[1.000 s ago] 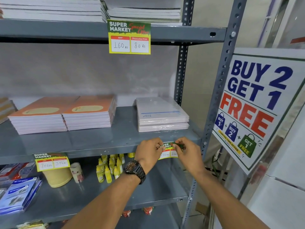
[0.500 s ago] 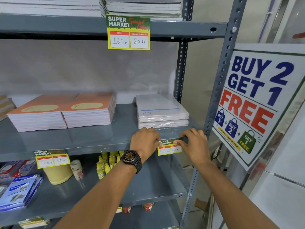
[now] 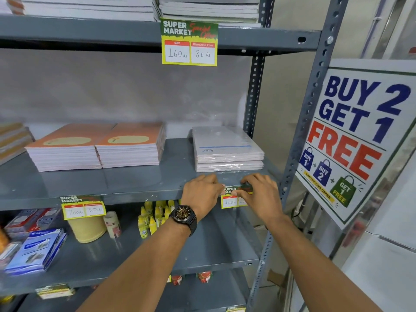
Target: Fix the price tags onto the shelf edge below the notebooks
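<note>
The small yellow-and-green paper price tag (image 3: pixel 230 197) sits against the front edge of the grey metal shelf (image 3: pixel 139 194), just below the plastic-wrapped stack of white notebooks (image 3: pixel 227 149). The left hand (image 3: pixel 202 194) presses curled fingers on its left end; the right hand (image 3: pixel 261 194) pinches and covers its right end.
</note>
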### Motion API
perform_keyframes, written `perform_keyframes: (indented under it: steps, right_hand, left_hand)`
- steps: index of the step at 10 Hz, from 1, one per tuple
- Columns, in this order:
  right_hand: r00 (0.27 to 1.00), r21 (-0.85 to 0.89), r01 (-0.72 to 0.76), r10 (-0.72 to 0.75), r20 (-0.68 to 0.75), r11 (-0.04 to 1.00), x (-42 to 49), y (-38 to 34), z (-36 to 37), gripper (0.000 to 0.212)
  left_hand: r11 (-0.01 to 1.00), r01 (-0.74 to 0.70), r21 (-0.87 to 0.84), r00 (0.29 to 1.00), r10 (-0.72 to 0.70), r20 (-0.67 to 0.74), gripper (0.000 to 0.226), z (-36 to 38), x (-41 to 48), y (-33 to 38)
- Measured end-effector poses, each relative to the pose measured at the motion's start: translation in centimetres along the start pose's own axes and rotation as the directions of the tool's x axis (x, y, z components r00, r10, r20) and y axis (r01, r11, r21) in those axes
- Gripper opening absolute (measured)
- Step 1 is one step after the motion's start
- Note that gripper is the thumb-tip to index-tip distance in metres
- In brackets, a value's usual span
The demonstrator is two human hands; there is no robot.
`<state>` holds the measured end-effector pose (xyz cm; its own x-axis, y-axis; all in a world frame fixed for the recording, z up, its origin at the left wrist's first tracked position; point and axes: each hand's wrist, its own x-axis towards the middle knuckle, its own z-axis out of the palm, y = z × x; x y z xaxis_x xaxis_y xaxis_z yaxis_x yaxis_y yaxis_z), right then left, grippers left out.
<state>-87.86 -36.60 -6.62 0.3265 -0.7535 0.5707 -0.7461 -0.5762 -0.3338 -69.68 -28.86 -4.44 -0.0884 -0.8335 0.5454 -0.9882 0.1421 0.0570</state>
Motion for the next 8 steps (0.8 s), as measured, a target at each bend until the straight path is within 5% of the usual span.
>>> perform_keyframes:
  steps: [4,6,8]
  right_hand:
    - [0.995,0.291,-0.04,0.013,0.095,0.956,0.6,2.9,-1.8,0.028]
    - [0.998,0.206,-0.04,0.029,0.055,0.978,0.2,2.5,-1.5,0.024]
    - [0.998,0.098,-0.033,0.028,0.049,0.995,-0.5,-1.1,-2.4,0.02]
  left_hand:
    - [1.0,-0.006,0.0,1.0,0.006,0.005,0.019,0.1,-0.1,0.1]
    - [1.0,0.005,0.012,1.0,-0.005,0.013,0.015,0.4,-0.4,0.0]
    - [0.987,0.092,-0.133,0.984,-0.07,0.162,0.025,-1.3,-0.9,-0.4]
